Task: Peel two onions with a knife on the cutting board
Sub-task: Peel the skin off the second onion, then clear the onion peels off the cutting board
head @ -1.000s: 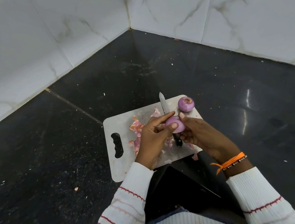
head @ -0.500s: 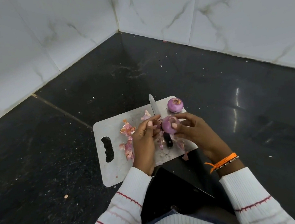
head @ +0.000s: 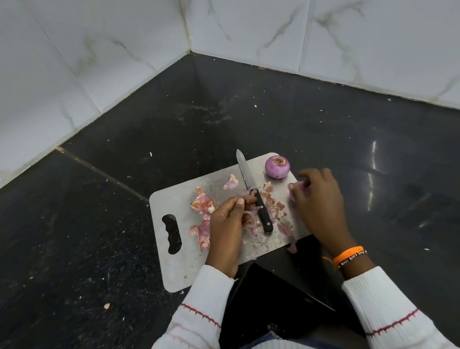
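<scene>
Nearest the person, the left hand [head: 226,226] lies over the near middle of the cutting board [head: 174,198], fingers curled in with what looks like a scrap of pink skin pinched at the fingertips; the pinch itself is too small to make out for sure. Just right of that hand the knife [head: 255,197] lies flat on the board with no hand on it, black handle toward the person, blade pointing to the board's far edge. At the board's right edge the right hand [head: 319,204] is cupped over the second onion [head: 296,188], of which only a pale purple sliver shows past the fingers; the fingers seem wrapped round it, and how much skin is left on it is hidden.

Loose peelings [head: 202,206] are strewn across the board to the left of the knife and around its handle. At the board's far right corner sits the first onion [head: 277,166], bare of papery skin, smooth glossy purple, with a brownish trimmed end facing up.

Judging by this, one onion is finished and the other is near its end, perhaps already being set down beside the first; only stray skin seems left.
</scene>
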Available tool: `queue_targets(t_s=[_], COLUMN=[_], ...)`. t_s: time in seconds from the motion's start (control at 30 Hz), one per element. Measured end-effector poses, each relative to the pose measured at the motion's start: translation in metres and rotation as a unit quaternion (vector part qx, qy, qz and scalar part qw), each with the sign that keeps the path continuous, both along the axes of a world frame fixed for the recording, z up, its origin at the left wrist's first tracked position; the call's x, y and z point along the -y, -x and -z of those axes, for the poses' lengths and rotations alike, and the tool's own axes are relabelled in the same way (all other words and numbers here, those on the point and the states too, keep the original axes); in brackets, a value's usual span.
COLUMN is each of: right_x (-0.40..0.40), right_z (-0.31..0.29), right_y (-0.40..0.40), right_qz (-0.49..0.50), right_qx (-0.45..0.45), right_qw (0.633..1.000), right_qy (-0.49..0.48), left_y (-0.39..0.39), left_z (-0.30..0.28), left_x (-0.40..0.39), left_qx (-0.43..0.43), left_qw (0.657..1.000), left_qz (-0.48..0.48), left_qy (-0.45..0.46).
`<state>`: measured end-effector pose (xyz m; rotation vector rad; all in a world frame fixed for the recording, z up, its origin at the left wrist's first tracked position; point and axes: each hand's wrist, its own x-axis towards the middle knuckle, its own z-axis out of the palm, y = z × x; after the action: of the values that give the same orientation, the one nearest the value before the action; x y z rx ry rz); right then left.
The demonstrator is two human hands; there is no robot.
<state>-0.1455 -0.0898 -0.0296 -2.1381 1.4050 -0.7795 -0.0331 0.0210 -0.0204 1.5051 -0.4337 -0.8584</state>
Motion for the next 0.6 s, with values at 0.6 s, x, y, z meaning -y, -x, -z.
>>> queue_targets(t_s=[0.6], right_x=[-0.036], right_z=[-0.003], right_y=[-0.019], right_qz=[-0.146], right_qx=[-0.051], right_qw=[0.980], right_qy=[-0.128], left_y=[0.000], left_z=[0.000], left_x=[-0.003], left_qx=[-0.001], left_qw=[1.000], left_qz=[-0.026], left_qy=[0.010])
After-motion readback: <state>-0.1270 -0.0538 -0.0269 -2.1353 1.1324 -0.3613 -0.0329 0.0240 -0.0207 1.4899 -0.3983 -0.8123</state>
